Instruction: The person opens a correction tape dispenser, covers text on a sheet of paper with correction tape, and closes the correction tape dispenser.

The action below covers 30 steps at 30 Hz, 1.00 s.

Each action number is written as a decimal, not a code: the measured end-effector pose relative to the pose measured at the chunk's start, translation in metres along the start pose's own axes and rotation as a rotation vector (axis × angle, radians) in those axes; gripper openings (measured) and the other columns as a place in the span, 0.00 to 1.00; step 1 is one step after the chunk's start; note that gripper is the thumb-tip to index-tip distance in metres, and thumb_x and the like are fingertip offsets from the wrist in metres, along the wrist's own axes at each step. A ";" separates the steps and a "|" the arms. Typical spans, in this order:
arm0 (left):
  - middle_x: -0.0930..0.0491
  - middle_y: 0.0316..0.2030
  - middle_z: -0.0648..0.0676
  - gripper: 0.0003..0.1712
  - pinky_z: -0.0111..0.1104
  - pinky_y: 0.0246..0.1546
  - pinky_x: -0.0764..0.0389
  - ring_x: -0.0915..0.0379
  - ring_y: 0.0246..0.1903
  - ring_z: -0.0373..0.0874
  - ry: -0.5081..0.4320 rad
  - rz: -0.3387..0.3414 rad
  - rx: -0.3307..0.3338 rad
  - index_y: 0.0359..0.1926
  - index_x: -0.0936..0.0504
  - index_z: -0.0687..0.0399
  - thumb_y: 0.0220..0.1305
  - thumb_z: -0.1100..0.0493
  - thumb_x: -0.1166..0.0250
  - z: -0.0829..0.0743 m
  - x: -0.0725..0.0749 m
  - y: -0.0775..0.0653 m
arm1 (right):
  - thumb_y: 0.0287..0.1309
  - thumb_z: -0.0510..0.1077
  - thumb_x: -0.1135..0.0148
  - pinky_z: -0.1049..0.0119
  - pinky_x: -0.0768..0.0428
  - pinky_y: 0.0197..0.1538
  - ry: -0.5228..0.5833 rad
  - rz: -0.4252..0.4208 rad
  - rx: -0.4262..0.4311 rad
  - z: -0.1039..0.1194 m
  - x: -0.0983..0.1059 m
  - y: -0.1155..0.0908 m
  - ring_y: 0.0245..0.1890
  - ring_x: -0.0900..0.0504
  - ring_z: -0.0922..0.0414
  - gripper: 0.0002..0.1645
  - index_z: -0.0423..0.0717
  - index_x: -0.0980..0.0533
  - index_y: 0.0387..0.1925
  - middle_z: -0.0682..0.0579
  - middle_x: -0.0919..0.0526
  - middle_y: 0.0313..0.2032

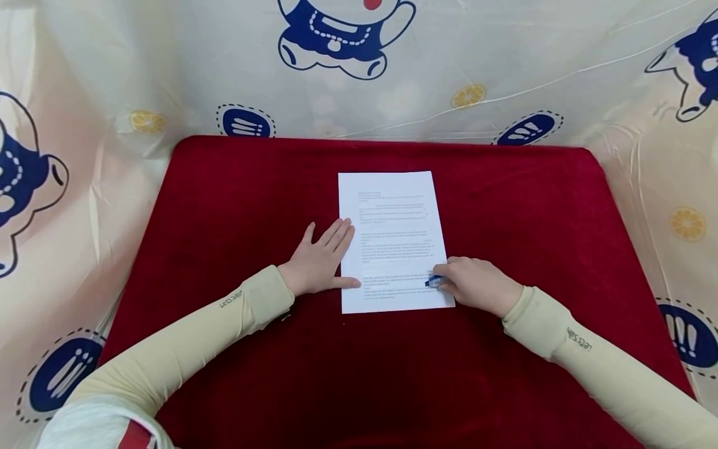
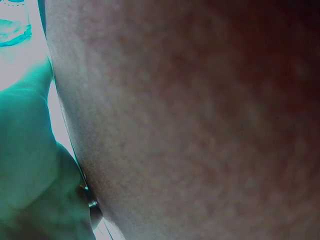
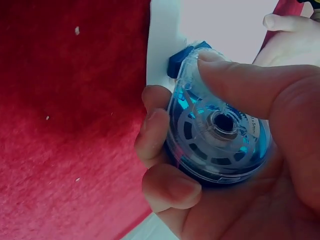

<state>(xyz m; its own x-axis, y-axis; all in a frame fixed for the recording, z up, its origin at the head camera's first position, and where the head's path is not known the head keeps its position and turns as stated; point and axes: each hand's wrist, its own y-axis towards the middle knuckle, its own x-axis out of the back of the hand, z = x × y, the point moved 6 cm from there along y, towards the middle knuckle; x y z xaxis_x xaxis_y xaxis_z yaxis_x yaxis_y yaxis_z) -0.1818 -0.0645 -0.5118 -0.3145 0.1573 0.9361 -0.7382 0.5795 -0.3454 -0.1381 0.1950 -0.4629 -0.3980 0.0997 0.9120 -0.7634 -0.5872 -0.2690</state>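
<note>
A printed sheet of paper (image 1: 395, 268) lies on the red cloth. My left hand (image 1: 320, 260) rests flat on its left edge, fingers straight and spread, with the thumb lower down on the sheet. Over the sheet's lower right edge, my right hand (image 1: 481, 284) grips a blue, see-through correction tape (image 3: 220, 127). In the right wrist view the thumb presses on its clear case and the fingers curl round the other side. Its blue tip end (image 3: 179, 62) is at the paper; whether it touches cannot be told. The left wrist view is mostly blocked by a blurred close surface.
A red velvety cloth (image 1: 252, 187) covers the table, with a few small white specks (image 3: 77, 30) on it. Behind and at both sides hangs a pale curtain (image 1: 185, 56) with blue cartoon prints and orange slices.
</note>
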 end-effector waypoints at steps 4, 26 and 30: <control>0.65 0.84 0.58 0.68 0.64 0.76 0.60 0.71 0.83 0.52 0.007 0.006 0.006 0.83 0.62 0.60 0.64 0.16 0.50 0.000 0.000 0.001 | 0.58 0.35 0.25 0.69 0.28 0.26 -0.016 -0.012 -0.008 -0.005 0.003 -0.004 0.23 0.30 0.61 0.13 0.43 0.15 0.45 0.52 0.20 0.30; 0.63 0.84 0.59 0.68 0.65 0.75 0.58 0.69 0.83 0.53 -0.016 -0.007 0.008 0.83 0.60 0.62 0.64 0.18 0.47 -0.001 0.002 0.000 | 0.59 0.34 0.26 0.67 0.27 0.27 -0.022 -0.038 -0.026 -0.017 0.009 -0.015 0.23 0.31 0.62 0.09 0.47 0.15 0.41 0.56 0.23 0.25; 0.63 0.83 0.60 0.68 0.66 0.75 0.57 0.69 0.83 0.53 -0.031 -0.007 0.008 0.83 0.58 0.62 0.64 0.18 0.47 -0.001 0.000 0.002 | 0.58 0.36 0.25 0.68 0.29 0.25 -0.069 -0.052 0.001 -0.010 0.012 -0.015 0.21 0.33 0.62 0.08 0.45 0.16 0.39 0.56 0.24 0.24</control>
<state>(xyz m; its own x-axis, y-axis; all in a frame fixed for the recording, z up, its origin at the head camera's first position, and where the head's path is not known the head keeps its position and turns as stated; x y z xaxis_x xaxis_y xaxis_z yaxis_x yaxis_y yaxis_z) -0.1823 -0.0624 -0.5126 -0.3273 0.1283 0.9362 -0.7454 0.5738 -0.3392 -0.1364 0.2132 -0.4514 -0.3217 0.0746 0.9439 -0.7816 -0.5836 -0.2203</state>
